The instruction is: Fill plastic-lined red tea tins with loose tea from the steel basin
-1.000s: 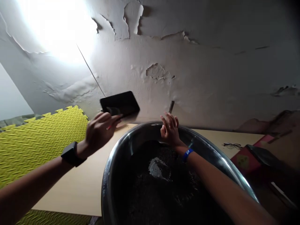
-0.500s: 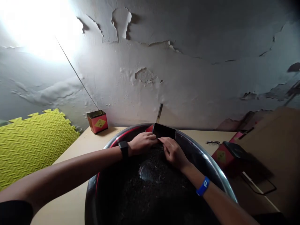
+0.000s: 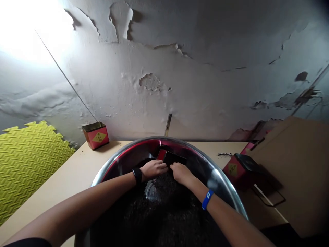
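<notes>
Now | both hands (image 3: 153,168) (image 3: 182,173) on red-black box (image 3: 175,159) | lower inside basin (image 3: 209,168)

The one view looks out from the person's head, above the near side of a large, round, shiny metal basin (image 3: 202,163), facing forward and steeply down, so the left hand (image 3: 153,168) and right hand (image 3: 182,173) fall near the middle, towards six o'clock. It is close enough that the basin runs off the frame at six o'clock, yet wide enough to take in a grey-white wall with peeling paint (image 3: 205,96) from ten to two o'clock.
</notes>
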A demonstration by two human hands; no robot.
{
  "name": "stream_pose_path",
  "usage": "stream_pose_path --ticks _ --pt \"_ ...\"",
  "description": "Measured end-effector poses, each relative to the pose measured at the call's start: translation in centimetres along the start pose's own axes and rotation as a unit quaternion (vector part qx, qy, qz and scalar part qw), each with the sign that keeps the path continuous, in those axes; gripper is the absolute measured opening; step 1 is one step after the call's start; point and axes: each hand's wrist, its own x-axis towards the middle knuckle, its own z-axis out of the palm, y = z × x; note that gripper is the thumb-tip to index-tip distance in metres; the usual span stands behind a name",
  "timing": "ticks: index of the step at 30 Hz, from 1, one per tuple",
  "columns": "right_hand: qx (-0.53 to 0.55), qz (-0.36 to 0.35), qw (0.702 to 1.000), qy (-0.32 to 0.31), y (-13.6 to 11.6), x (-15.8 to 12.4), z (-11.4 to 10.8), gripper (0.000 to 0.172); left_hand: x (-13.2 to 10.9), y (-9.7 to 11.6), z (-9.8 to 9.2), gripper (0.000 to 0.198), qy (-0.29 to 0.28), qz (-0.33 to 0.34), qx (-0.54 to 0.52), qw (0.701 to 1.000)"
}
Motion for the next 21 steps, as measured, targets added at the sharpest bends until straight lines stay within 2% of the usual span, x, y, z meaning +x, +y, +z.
stream_pose_path --ticks 4,8,11,17,21 --pt "0.003 0.023 0.999 -0.043 -0.4 0.3 1.0 0.029 0.4 0.5 -0.6 0.015 -0.044 -0.032 -0.049 0.997" --pt "0.018 0.045 0.994 -0.096 0.8 0.5 1.1 0.023 1.6 1.6 -1.2 0.012 -0.087 -0.052 -0.090 0.991" --pt "0.036 0.044 0.992 -0.114 1.8 0.7 0.8 0.021 2.5 2.3 -1.7 0.012 -0.104 -0.070 -0.111 0.986" --pt "0.075 0.043 0.990 -0.108 1.8 0.8 -0.3 0.017 3.1 2.9 -4.0 0.020 -0.120 -0.126 -0.174 0.969" --pt "0.133 0.007 0.989 -0.061 1.6 0.4 -1.9 0.019 3.0 2.4 -5.2 0.014 -0.125 -0.186 -0.228 0.948"
